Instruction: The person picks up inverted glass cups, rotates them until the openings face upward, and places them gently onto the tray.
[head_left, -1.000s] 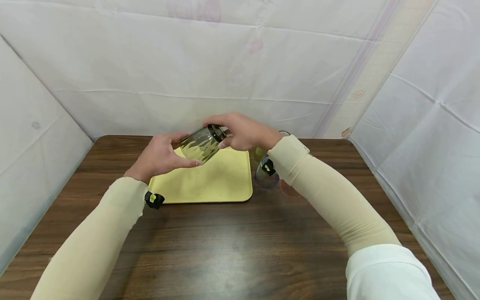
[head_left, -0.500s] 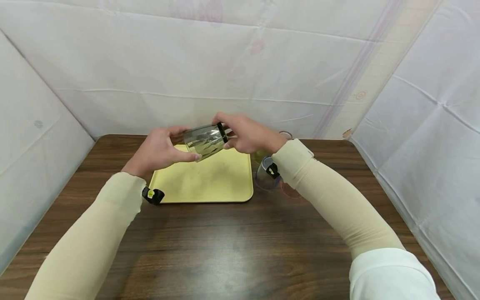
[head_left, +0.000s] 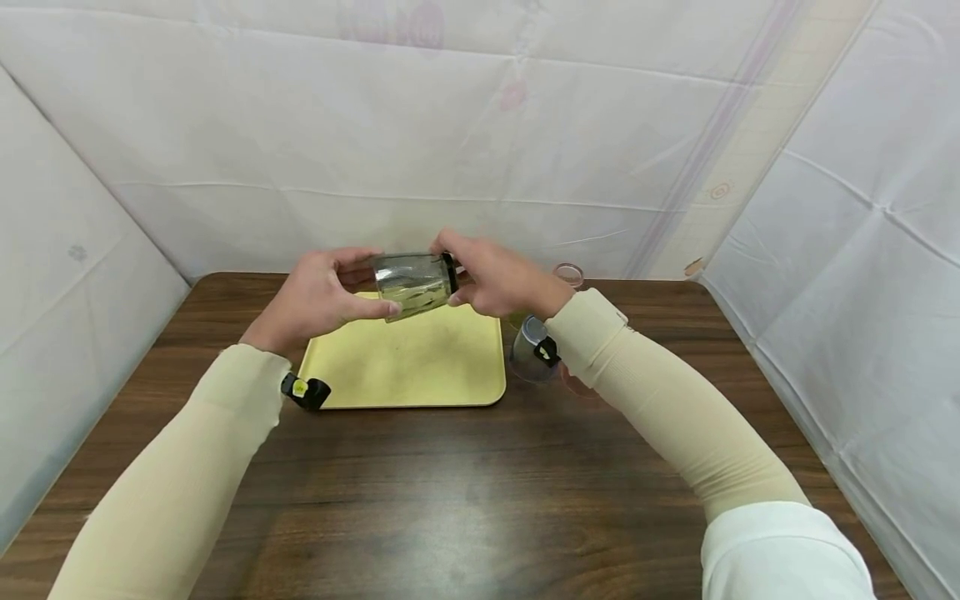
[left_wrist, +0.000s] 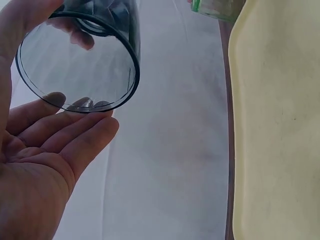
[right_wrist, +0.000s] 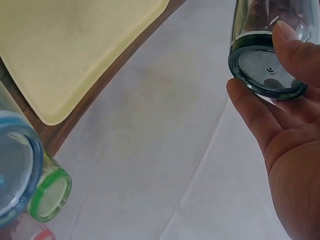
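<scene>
A clear dark-tinted cup (head_left: 415, 283) lies almost level in the air above a yellow tray (head_left: 420, 367). My left hand (head_left: 326, 296) holds its open rim end (left_wrist: 77, 65), thumb on one side and fingers (left_wrist: 60, 140) on the other. At the other end my right hand (head_left: 498, 283) grips the base (right_wrist: 265, 70), which has a black band around it. The cup looks empty. Below both hands the tray (right_wrist: 75, 50) has nothing on it.
Several cups stand on the brown table (head_left: 450, 492) right of the tray, partly behind my right forearm: a blue-rimmed one (head_left: 531, 354), a green-rimmed one (right_wrist: 50, 192), a pink one (head_left: 579, 383) and a clear one (head_left: 568, 273). White sheeting (head_left: 480, 125) walls the table on three sides.
The cup has turned from a slant to nearly level and risen slightly. Both hands kept their hold and shifted a little with it.
</scene>
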